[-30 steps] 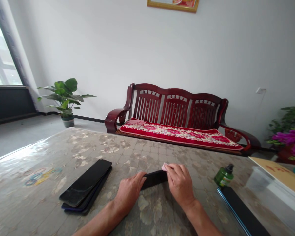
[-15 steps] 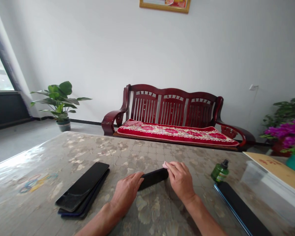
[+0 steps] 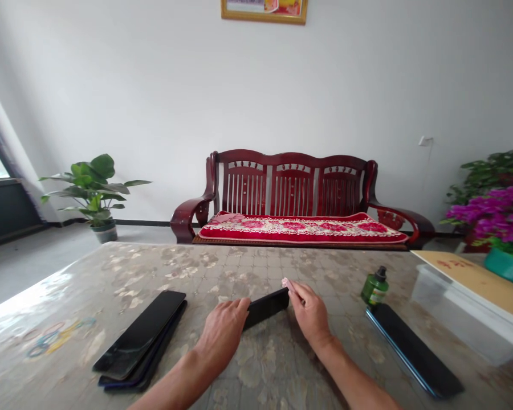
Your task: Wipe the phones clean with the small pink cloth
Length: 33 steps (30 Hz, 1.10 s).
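My left hand (image 3: 224,327) is closed round the left end of a black smartphone (image 3: 267,308), which is held tilted over the table. At the phone's far right corner, my right hand (image 3: 308,307) pinches a small pale pink cloth (image 3: 287,283) against or close beside the edge. The fingertips of both hands are partly hidden. To the left lies a stack of black phones (image 3: 141,333), slightly fanned out. On the right another stack of dark phones (image 3: 414,347) with bluish edges rests near a green spray bottle (image 3: 375,287).
Coloured rubber bands (image 3: 60,336) are scattered on the patterned table (image 3: 256,364) at left. A clear plastic box (image 3: 465,313) with a tan board (image 3: 474,279) on top stands right, by purple flowers (image 3: 496,213). Behind the table is a red wooden bench (image 3: 293,191).
The view has shifted slightly. The phone appears turned a little, its face more upright, and my right hand with the cloth stays at its right end. My left hand keeps its hold.
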### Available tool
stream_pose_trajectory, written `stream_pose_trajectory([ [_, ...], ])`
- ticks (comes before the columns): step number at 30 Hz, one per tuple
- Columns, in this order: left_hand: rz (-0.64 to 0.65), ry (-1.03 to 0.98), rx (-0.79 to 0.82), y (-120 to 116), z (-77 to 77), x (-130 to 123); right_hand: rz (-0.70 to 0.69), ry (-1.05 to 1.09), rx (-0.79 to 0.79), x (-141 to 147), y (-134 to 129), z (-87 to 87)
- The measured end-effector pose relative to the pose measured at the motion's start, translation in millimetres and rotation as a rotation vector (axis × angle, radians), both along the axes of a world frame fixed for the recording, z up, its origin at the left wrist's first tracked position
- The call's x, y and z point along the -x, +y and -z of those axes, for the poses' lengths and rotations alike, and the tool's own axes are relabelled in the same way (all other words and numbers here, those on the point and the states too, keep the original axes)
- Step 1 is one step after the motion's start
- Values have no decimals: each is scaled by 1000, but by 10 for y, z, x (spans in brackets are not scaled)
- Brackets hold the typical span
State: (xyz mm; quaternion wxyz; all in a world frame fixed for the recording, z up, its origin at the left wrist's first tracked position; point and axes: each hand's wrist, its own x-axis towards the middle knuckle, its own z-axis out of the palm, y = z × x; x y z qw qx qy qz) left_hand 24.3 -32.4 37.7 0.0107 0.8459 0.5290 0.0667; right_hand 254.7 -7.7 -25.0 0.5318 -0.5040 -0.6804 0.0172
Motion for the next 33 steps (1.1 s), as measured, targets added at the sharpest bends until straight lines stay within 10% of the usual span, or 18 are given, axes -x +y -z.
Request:
stream_pose_trajectory([
  [16,34,-2,44,223,-66,-661,-99,251,57,68,-14,34],
  [22,-19,-75,7,197,-123,-577,-43,108,-91,80,-60,-249],
  [28,-32,-541,-85,156,58,-522,-8,-186,-294,86,-162,-656],
  [33,-61,-836,-151,149,236,-458,8,-368,-332,-14,-173,-643],
])
